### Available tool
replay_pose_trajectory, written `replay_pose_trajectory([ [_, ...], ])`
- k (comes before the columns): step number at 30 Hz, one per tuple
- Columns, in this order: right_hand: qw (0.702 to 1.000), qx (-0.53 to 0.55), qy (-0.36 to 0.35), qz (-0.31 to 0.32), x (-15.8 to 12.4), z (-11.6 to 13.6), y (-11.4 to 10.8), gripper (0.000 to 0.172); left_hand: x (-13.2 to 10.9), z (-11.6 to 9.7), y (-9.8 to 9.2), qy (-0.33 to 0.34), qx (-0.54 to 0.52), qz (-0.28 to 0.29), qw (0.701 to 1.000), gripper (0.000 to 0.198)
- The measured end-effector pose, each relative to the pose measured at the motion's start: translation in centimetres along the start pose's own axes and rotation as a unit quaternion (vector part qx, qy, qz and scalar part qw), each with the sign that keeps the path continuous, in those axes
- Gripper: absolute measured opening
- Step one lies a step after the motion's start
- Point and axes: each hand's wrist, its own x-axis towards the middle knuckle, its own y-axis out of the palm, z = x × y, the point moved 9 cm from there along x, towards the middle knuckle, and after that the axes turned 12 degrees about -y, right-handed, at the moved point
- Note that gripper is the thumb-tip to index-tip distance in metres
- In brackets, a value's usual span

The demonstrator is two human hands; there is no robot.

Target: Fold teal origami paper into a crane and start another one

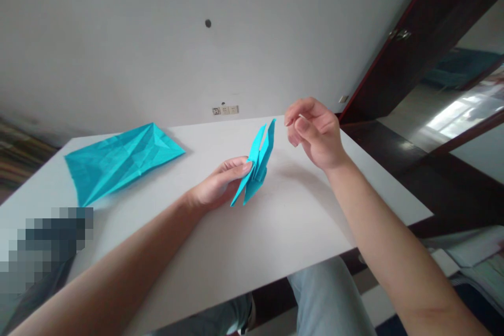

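Note:
A folded turquoise paper piece (258, 168), with several narrow pointed flaps, is pinched between the thumb and fingers of my left hand (226, 178). It is held tilted above the white table, its upper points leaning to the right. My right hand (315, 128) is raised to the right of the paper, apart from it. Its fingers are bent and loosely spread, with nothing seen in them. At the left of the table lies a creased turquoise paper sheet (124, 160), partly unfolded and crossed by many fold lines.
The white table (315, 226) stands against a pale wall with sockets (226, 110) just above its far edge. A dark door (417, 21) is open at the right. My legs (331, 294) are under the near edge. A pixelated patch covers the lower left.

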Motion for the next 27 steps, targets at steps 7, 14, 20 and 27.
replay_pose_trajectory([
  [7,0.997,0.004,0.061,0.051,-1.1,-1.0,1.6,0.047,0.0,0.0,0.1,0.001,0.017,0.003,1.000,0.060],
  [14,0.996,-0.011,0.052,0.069,-0.9,-0.6,2.3,0.040,0.0,0.3,-0.2,-0.014,0.035,-0.003,0.999,0.061],
  [20,0.998,-0.012,0.029,0.055,-0.8,-0.2,2.2,0.035,-0.1,0.3,0.1,-0.020,0.040,0.001,0.999,0.061],
  [27,0.997,-0.019,0.041,0.066,-1.0,-0.4,2.1,0.034,-0.1,0.3,0.1,-0.020,0.030,0.001,0.999,0.059],
])
